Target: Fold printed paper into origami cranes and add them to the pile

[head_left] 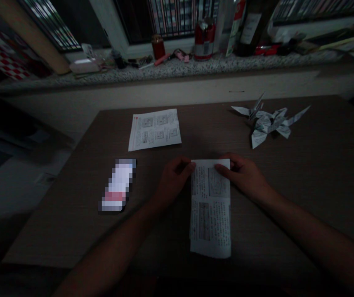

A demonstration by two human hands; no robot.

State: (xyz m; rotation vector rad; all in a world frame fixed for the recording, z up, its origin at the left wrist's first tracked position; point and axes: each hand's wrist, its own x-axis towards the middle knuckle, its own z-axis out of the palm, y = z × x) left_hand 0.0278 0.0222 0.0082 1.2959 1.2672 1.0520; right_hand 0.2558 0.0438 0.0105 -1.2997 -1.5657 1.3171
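Observation:
A folded sheet of printed paper (211,210) lies lengthwise in front of me, its long side running toward my body. My left hand (177,175) pinches its far left corner, thumb on top. At the far right corner, my right hand (245,173) grips the same paper, with the thumb over the printed face and the fingers partly hidden behind the edge. The print includes small framed pictures and lines of text. Beyond my left hand rests another printed sheet (155,130), flat on the table.
Folded paper cranes (270,121) sit at the table's (81,173) far right. A phone (118,185) with a lit, blurred screen lies left of my left hand. Behind, a stone windowsill (127,76) carries a red can (204,39), a jar (158,47), a dark bottle (251,29) and clutter.

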